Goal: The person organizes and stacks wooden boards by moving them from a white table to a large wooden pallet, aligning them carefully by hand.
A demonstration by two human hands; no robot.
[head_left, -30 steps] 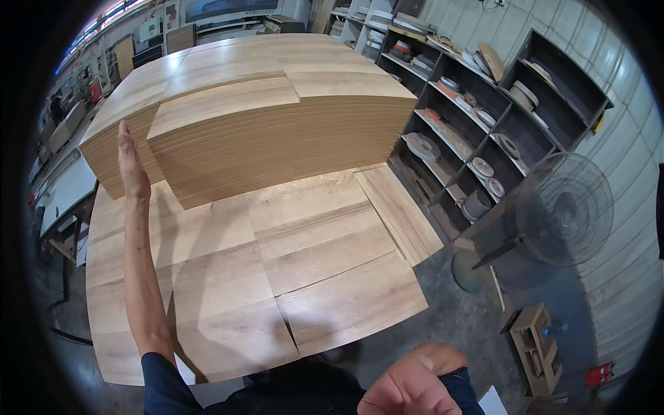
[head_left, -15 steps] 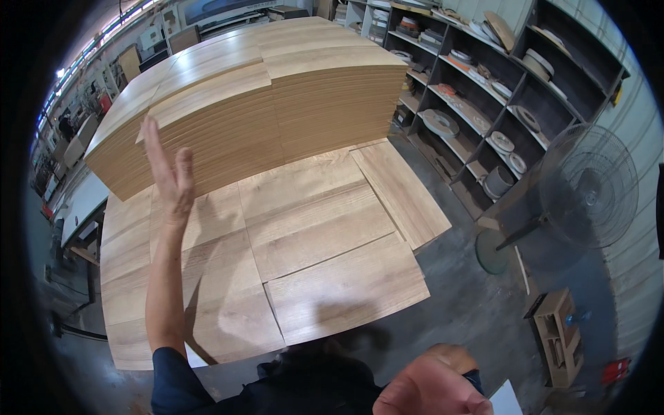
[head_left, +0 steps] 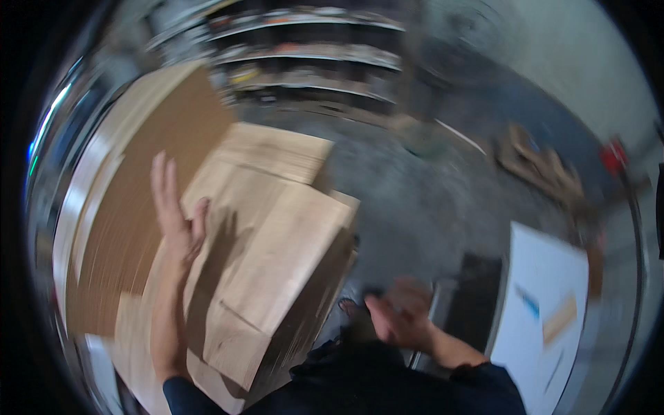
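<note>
My left hand (head_left: pixel 178 214) is raised over the wood-grain boards, fingers stretched up and thumb apart, with nothing in it. Its shadow falls on the lower stack of light wood-grain boards (head_left: pixel 280 228) beside it. Behind the hand rises a taller stack of boards, whose brown layered edges (head_left: pixel 128 228) face me. My right hand (head_left: pixel 404 315) is in front of my body, above the floor to the right of the stacks. Motion smears its fingers, and I cannot make out whether it holds anything.
A white tabletop (head_left: pixel 529 332) at the right carries a blue tool (head_left: pixel 529 302) and a small wooden piece (head_left: pixel 559 319). Shelves (head_left: pixel 311 55) with rolls stand at the back. A blurred fan (head_left: pixel 467 28), a wooden frame (head_left: pixel 539 162) and a red object (head_left: pixel 613 156) are along the wall.
The view has swung to the right, so the stacks now lie further left and the white tabletop shows more. My left hand stays spread; my right hand has come up and inward.
</note>
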